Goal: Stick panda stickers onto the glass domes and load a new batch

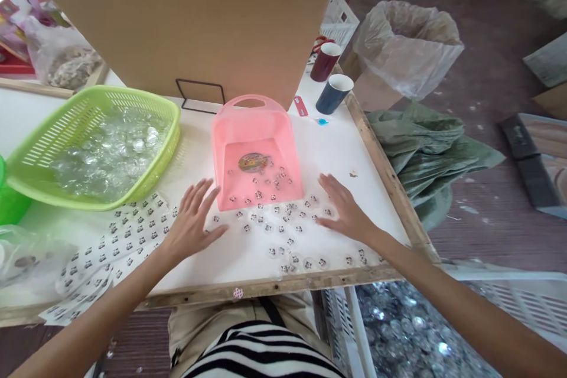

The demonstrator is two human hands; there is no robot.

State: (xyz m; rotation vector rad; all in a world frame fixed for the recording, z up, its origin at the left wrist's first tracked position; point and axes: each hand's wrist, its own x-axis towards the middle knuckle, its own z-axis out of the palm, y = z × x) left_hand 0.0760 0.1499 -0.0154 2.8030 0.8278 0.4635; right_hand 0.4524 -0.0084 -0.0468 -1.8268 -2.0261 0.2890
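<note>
Clear glass domes (283,225), each over a tiny printed picture, lie scattered on the white bench (248,254) between my two grips. Left hand (191,225) and right hand (345,212) lie flat, fingers spread, holding nothing, flanking the cluster. Just behind, a tipped pink scoop bin (256,150) already holds a few (most remain outside). Farther left: sticker sheets (110,248) and a green basket (95,144) of plain domes.

Bright, soft daylight, barely any shadows. White counter (266,248) kinda blown out on left. Wide-angle stretch at edges, forearms slightly blurry near bottom corners. Center sharp.
</note>
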